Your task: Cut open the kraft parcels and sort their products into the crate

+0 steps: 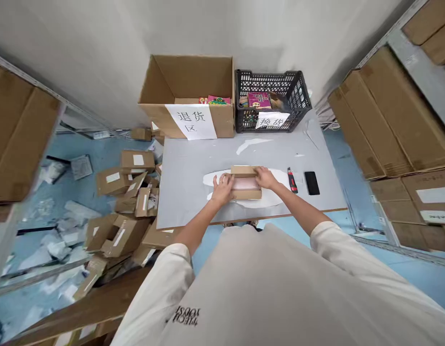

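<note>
A small cardboard box (246, 182) lies open near the front edge of the desk (186, 163), roughly midway along it, on a white mailer bag (244, 199) spread flat beneath it. Something pale pink shows inside the box; what it is cannot be told. The left hand (222, 187) is pressed against the box's left end, fingers curled over the rim and touching the cardboard. The right hand (266, 178) grips the right end near the raised back flap, fingers bent around the edge. So the box sits directly between the two hands, held from both sides.

Just beside the right hand, towards the desk's right edge, lie a red-and-black utility knife (292, 180) and then a black phone (312, 183), both apart from the box. Along the back edge stand a large open carton (188, 96) with a paper sign and a black plastic crate (272, 101), side by side. More small boxes (128, 202) lie scattered on the floor off the desk's left edge.
</note>
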`<state>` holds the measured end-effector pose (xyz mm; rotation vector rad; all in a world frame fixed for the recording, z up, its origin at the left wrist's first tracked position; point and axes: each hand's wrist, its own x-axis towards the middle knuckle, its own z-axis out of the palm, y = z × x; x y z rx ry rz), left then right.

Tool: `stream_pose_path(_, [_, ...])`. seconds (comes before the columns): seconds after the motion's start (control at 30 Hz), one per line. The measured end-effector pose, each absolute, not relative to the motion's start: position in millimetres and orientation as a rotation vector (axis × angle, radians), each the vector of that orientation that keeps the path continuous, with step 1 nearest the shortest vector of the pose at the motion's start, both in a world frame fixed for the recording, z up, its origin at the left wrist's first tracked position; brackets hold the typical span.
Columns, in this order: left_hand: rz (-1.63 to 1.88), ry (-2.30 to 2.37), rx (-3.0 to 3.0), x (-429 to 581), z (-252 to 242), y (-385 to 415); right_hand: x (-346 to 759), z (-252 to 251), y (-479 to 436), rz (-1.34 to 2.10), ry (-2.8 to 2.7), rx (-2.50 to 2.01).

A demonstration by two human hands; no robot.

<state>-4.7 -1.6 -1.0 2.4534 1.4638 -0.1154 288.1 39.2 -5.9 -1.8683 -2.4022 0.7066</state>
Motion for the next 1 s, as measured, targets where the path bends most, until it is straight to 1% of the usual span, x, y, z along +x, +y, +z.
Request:
stream_pose_path(0.1, [-0.135, 1.502, 2.376, -8, -5, 4, 311, -5, 36, 0.734, -2.495, -1.718])
stream_pose_path(0.3, [-0.183, 1.324, 2.283, -3, -22, 36, 325, -6, 23, 0.592, -2.702, -1.643])
stream_pose_path(0.47, [-0.097, 1.293, 2.155, -6, -37, 48, 306, 5, 31, 0.48, -2.798, -1.617])
stream_pose_path(0.6, [0.019, 1.269, 2.091, -10, -47, 47, 271, 8, 49, 0.521, -2.989, -1.358])
stream_pose_path(0.7, [0.07, 1.265, 2.061, -10, -54, 46, 238, -5, 63, 0.636, -3.183, -1.131])
stream_pose_path(0.8, [0.088, 1.255, 2.068, -10, -58, 44, 214, -27, 71, 0.683, -3.32, -0.996])
stream_pose_path(1.0, [0.083, 1.243, 2.098, -10, -55, 40, 200, -68, 74, 0.766, -3.294, -0.909])
